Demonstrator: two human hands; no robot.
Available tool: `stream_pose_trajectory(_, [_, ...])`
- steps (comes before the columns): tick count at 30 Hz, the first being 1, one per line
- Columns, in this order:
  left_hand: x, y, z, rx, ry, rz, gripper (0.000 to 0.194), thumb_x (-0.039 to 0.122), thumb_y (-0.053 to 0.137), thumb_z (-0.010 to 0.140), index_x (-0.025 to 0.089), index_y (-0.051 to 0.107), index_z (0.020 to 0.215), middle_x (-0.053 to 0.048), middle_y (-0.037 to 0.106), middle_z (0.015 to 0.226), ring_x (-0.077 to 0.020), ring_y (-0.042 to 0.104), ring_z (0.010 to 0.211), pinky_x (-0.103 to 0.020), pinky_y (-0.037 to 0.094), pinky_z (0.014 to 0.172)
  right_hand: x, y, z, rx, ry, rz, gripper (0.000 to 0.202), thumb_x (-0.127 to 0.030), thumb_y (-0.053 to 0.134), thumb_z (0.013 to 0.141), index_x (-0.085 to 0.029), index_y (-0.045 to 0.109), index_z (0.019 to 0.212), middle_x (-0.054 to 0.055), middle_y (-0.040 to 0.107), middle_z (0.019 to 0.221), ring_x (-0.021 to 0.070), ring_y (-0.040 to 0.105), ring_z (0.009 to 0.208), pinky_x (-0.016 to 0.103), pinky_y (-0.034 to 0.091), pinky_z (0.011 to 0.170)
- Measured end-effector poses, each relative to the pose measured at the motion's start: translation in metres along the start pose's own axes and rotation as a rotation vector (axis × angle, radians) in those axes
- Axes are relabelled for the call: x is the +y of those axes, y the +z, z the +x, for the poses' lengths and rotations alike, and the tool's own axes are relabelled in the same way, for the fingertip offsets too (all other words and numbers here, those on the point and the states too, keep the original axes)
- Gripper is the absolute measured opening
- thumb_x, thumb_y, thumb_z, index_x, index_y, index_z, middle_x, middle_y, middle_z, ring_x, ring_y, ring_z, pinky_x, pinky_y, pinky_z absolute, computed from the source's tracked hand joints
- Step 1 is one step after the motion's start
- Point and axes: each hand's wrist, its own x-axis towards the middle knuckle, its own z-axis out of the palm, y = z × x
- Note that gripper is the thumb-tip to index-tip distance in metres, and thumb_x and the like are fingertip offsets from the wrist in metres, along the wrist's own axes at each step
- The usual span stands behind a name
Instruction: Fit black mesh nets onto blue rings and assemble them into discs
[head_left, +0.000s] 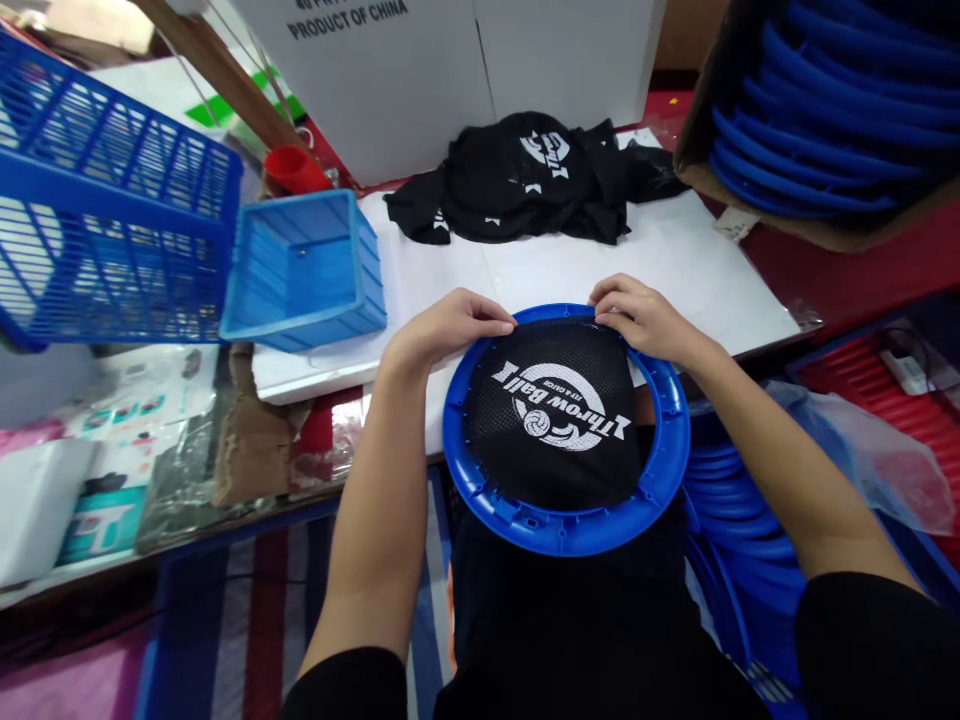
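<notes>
A blue plastic ring [568,540] rests at the table's front edge, above my lap. Across it lies a black mesh fabric [487,430] printed "Throw Ball"; a gap shows between fabric and ring on the right side. My left hand [465,322] is closed in a pinch on the fabric's edge at the ring's upper left. At the upper right, my right hand [636,315] pinches the same fabric against the rim, its fingertips partly hiding the edge. Further back on the white table surface is a pile of black printed mesh pieces [502,185].
Left of the work surface stand a light-blue bin [300,325], a blue basket [187,170] and a red cup [294,170]. A carton of stacked blue rings [817,140] is at upper right. More blue rings [739,500] sit beside my right arm. A white carton [450,80] stands behind.
</notes>
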Motion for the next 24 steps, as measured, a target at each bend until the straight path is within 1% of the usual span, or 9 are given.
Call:
stream_pose_trajectory(2, [0.001, -0.003, 0.003, -0.014, -0.016, -0.005, 0.01, 0.029, 0.081, 0.078, 0.023, 0.085, 0.084, -0.008, 0.083, 0.094, -0.0267, 0.075, 0.097, -0.043, 0.059, 0.094, -0.001, -0.003, 0.002, -0.03, -0.003, -0.023, 0.022, -0.036, 0.057, 0.101, -0.025, 0.073, 0.092, 0.01, 0.063, 0.137, 0.0286, 0.064, 0.121, 0.052, 0.051, 0.112])
stream_pose_trajectory(3, [0.001, -0.003, 0.003, -0.013, -0.022, -0.018, 0.009, 0.028, 0.081, 0.078, 0.023, 0.085, 0.083, -0.008, 0.083, 0.094, -0.0266, 0.075, 0.097, -0.043, 0.059, 0.094, 0.0, -0.005, 0.004, -0.065, 0.007, -0.024, 0.021, -0.036, 0.058, 0.101, -0.025, 0.073, 0.091, 0.01, 0.062, 0.139, 0.0288, 0.064, 0.122, 0.052, 0.051, 0.113])
stream_pose_trajectory(8, [0.001, 0.003, -0.002, 0.022, -0.016, -0.056, 0.01, 0.028, 0.079, 0.079, 0.022, 0.085, 0.084, -0.007, 0.084, 0.095, -0.0251, 0.075, 0.096, -0.043, 0.058, 0.097, 0.006, -0.02, 0.021, -0.279, 0.021, 0.033, 0.019, -0.038, 0.062, 0.096, -0.025, 0.073, 0.087, 0.009, 0.068, 0.134, 0.0288, 0.064, 0.121, 0.051, 0.051, 0.112])
stream_pose_trajectory(12, [0.003, 0.006, -0.007, 0.053, 0.006, 0.001, 0.013, 0.029, 0.075, 0.082, 0.021, 0.085, 0.087, -0.007, 0.084, 0.095, -0.0246, 0.075, 0.095, -0.041, 0.059, 0.096, 0.007, -0.029, 0.027, -0.386, 0.045, 0.128, 0.023, -0.043, 0.064, 0.095, -0.024, 0.073, 0.086, 0.008, 0.07, 0.136, 0.0283, 0.065, 0.122, 0.051, 0.051, 0.113])
stream_pose_trajectory(15, [0.005, 0.008, -0.009, 0.074, 0.024, 0.048, 0.016, 0.027, 0.071, 0.084, 0.019, 0.085, 0.089, -0.008, 0.083, 0.097, -0.0242, 0.075, 0.095, -0.04, 0.059, 0.094, 0.007, -0.027, 0.027, -0.371, 0.039, 0.129, 0.023, -0.043, 0.063, 0.096, -0.024, 0.073, 0.086, 0.008, 0.071, 0.133, 0.0281, 0.066, 0.121, 0.051, 0.051, 0.112])
stream_pose_trajectory(18, [0.005, 0.011, -0.008, 0.094, 0.028, 0.075, 0.019, 0.026, 0.07, 0.085, 0.017, 0.085, 0.091, -0.01, 0.083, 0.096, -0.0243, 0.075, 0.094, -0.039, 0.06, 0.092, 0.008, -0.02, 0.024, -0.302, -0.014, 0.023, 0.022, -0.038, 0.06, 0.097, -0.024, 0.073, 0.087, 0.009, 0.072, 0.131, 0.0283, 0.067, 0.119, 0.051, 0.051, 0.111])
stream_pose_trajectory(21, [0.003, 0.012, -0.007, 0.12, 0.037, 0.107, 0.017, 0.025, 0.07, 0.083, 0.018, 0.085, 0.087, -0.009, 0.083, 0.092, -0.0245, 0.075, 0.09, -0.04, 0.06, 0.091, 0.005, -0.018, 0.022, -0.275, -0.048, -0.089, 0.022, -0.033, 0.056, 0.099, -0.025, 0.075, 0.091, 0.008, 0.073, 0.129, 0.0282, 0.067, 0.118, 0.05, 0.051, 0.111])
stream_pose_trajectory(24, [0.0, 0.013, -0.005, 0.132, 0.084, 0.139, 0.014, 0.023, 0.07, 0.082, 0.02, 0.084, 0.082, -0.007, 0.082, 0.087, -0.0235, 0.074, 0.086, -0.039, 0.06, 0.09, -0.002, -0.022, 0.021, -0.285, -0.065, -0.164, 0.022, -0.03, 0.055, 0.1, -0.025, 0.076, 0.094, 0.008, 0.074, 0.125, 0.0279, 0.068, 0.115, 0.051, 0.053, 0.109])
